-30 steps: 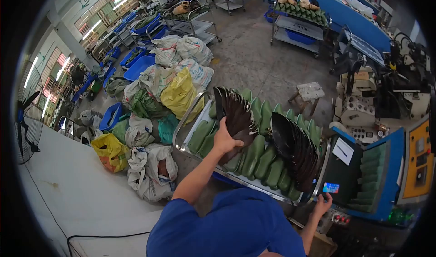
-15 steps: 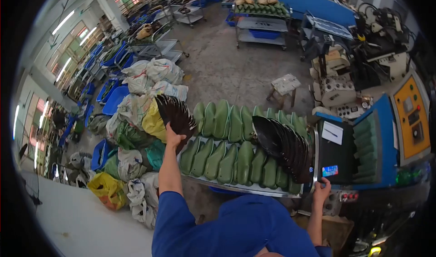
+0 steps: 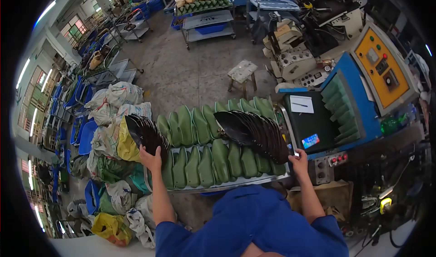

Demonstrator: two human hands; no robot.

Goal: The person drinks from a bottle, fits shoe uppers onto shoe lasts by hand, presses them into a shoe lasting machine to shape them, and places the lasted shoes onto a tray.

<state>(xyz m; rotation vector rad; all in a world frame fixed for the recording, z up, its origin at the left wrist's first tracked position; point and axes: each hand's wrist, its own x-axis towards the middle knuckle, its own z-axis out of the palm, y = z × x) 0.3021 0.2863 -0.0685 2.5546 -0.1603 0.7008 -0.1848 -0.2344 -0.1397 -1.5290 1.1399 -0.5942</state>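
My left hand [image 3: 151,158] is at the left end of a cart tray, its thumb and fingers around the lower end of a fanned stack of dark shoe uppers [image 3: 146,130]. Two rows of green shoe lasts [image 3: 221,159] stand on the tray. A second, larger stack of dark shoe uppers [image 3: 254,134] lies over the lasts at the right. At the tray's right front corner, my right hand [image 3: 298,160] has its fingers curled at the metal rim [image 3: 287,129], close to that stack's lower end. The fingertips are partly hidden.
Right of the tray stands a blue machine with an orange control panel [image 3: 385,68]; a phone [image 3: 310,141] and a paper [image 3: 301,104] lie on it. Full sacks [image 3: 125,93] crowd the left. A small stool [image 3: 242,71] and a loaded cart [image 3: 206,18] stand beyond.
My view has turned right, so the surroundings appear farther left. My left hand now sits lower on the left stack. My right hand stays by the tray's right front corner.
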